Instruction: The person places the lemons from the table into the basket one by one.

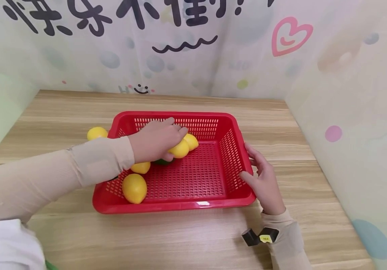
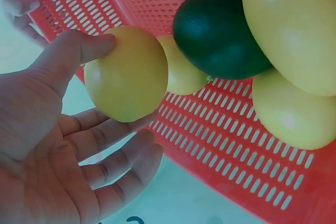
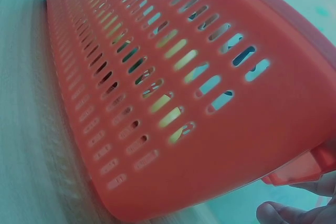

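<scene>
My left hand reaches over the red plastic basket and pinches a yellow lemon between thumb and fingers. Right beside the held one is a second lemon. A smooth dark green fruit lies below the hand, mostly hidden in the head view. Two more lemons rest at the basket's left end, one at the front corner and one partly under my forearm. My right hand grips the basket's right rim, thumb over the edge and fingers outside, partly out of the right wrist view.
Outside the basket, another lemon sits on the wooden table by the back left corner. A patterned wall rises behind the table, with side panels left and right. Slotted basket walls surround the fruit.
</scene>
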`<state>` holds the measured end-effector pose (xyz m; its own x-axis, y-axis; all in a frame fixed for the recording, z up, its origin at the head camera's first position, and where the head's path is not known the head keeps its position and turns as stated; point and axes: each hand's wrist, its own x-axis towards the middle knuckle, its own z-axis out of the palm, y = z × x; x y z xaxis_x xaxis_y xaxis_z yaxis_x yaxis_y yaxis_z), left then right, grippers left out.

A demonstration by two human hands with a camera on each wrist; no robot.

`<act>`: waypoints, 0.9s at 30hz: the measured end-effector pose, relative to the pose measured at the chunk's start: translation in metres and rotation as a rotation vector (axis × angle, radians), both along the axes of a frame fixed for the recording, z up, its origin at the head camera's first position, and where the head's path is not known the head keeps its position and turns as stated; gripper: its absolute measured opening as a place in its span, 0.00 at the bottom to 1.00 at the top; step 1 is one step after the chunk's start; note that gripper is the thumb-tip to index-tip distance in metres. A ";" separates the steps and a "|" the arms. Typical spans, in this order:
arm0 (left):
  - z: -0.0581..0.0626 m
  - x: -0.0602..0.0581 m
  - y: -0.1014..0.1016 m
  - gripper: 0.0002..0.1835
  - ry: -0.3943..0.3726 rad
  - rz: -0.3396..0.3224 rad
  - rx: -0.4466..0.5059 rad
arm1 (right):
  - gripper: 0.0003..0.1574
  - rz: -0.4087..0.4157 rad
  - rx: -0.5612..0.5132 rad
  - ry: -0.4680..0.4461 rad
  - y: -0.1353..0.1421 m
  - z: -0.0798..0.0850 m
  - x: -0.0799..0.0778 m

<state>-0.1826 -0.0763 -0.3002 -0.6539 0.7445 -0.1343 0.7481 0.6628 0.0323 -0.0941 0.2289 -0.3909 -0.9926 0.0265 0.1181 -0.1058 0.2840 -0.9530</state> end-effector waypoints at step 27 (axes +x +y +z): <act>-0.011 -0.031 0.039 0.39 0.026 -0.087 0.030 | 0.47 0.007 0.025 0.017 0.000 0.000 0.000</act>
<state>-0.2140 -0.0378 -0.3111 -0.5897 0.8021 -0.0945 0.8035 0.5944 0.0312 -0.0939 0.2291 -0.3905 -0.9907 0.0159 0.1350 -0.1237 0.3073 -0.9435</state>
